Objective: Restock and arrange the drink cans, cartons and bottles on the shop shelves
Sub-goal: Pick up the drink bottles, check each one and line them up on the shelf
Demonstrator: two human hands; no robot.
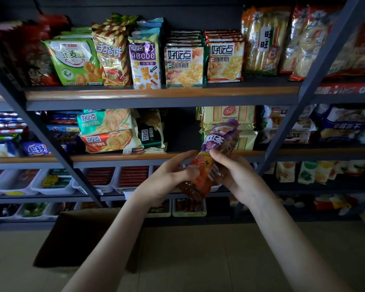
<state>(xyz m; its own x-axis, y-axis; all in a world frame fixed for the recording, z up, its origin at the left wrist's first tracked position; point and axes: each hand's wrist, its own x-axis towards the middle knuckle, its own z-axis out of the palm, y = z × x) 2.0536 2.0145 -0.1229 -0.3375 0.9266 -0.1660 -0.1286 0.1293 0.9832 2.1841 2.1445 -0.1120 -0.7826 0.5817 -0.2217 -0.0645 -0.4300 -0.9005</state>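
so someone's standing at the snack shelves with one drink bottle (216, 144) held in both hands, up in the air and not resting on any shelf

- left grip (173, 178) is wrapped round the lower end of the bottle, thumb laid across the front of the orange label
- right grip (238, 175) has the middle of it, thumb pressed on the label and the other fingers curled round the back
- the bottle is tilted, with its purple cap (232, 123) pointing up and away to the right of both grips and its dark bottom end down by the left grip's palm. Brown drink inside, purple and orange wrapper with big white characters

Just beyond the grips is the wood-coloured edge of the middle shelf (122, 158), and the bottle crosses in front of it. Behind the cap there's a stack of pale yellow biscuit packs (228, 114). Up and to the left of the left grip are some flat orange and green cookie packs (108, 131). Right behind the left grip, one level down, sit white trays (133, 177) full of reddish sticks. Way above both grips the top shelf has standing bags, including a green ring-snack bag (76, 62). Below the left forearm there's a brown cardboard box (82, 234) on the tiled floor (198, 249)

lighting's pretty dim, so small print is unreadable
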